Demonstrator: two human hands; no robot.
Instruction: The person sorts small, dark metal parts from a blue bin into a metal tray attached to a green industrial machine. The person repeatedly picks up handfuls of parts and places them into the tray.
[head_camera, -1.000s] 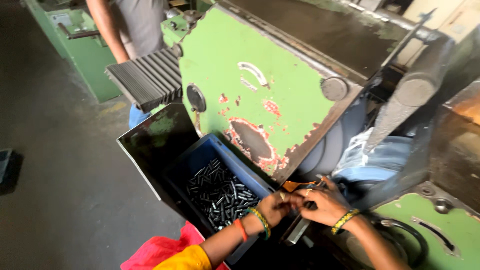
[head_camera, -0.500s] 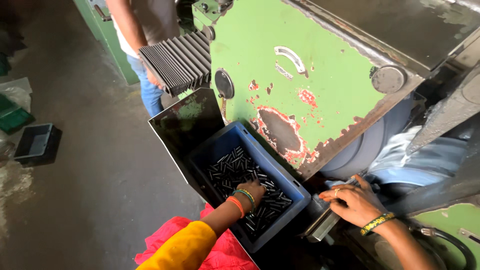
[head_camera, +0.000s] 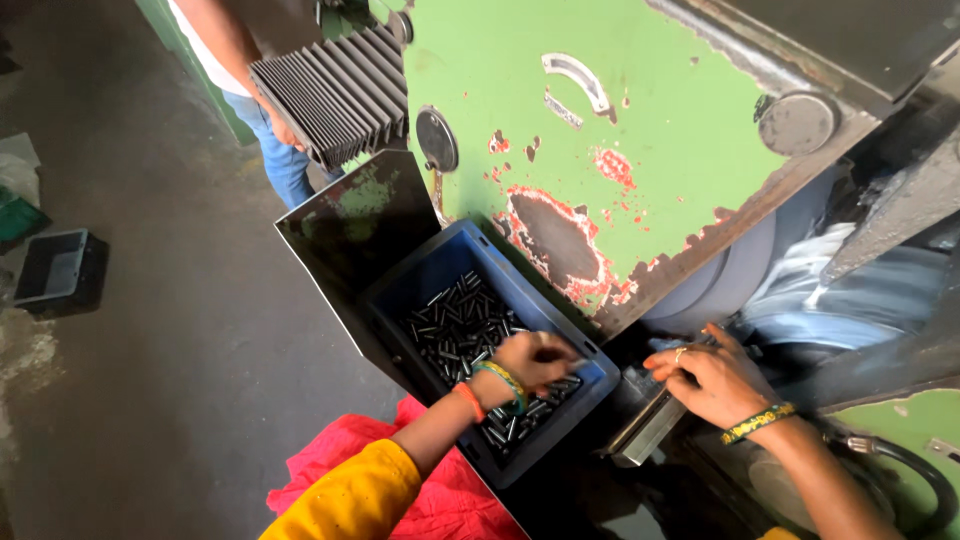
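My left hand (head_camera: 530, 362) reaches into a blue plastic crate (head_camera: 420, 280) and closes on some of the small dark metal pins (head_camera: 455, 320) that fill its bottom. Bangles circle that wrist, and the sleeve is yellow. My right hand (head_camera: 705, 378) rests on a metal guide rail (head_camera: 650, 430) at the foot of a big green machine (head_camera: 620, 110), fingers curled over the rail's top end. A spinning grey wheel (head_camera: 740, 270) sits just beyond that hand.
Another person (head_camera: 250, 80) in jeans stands at the back beside a black bellows cover (head_camera: 335, 95). A dark metal tray (head_camera: 345, 225) backs the crate. A black bin (head_camera: 55, 268) sits on the concrete floor at left. Pink cloth (head_camera: 440, 495) lies below.
My left hand left the rail, moved into the blue crate and now closes on pins. My right hand stays at the rail. The view has swung left and closer.
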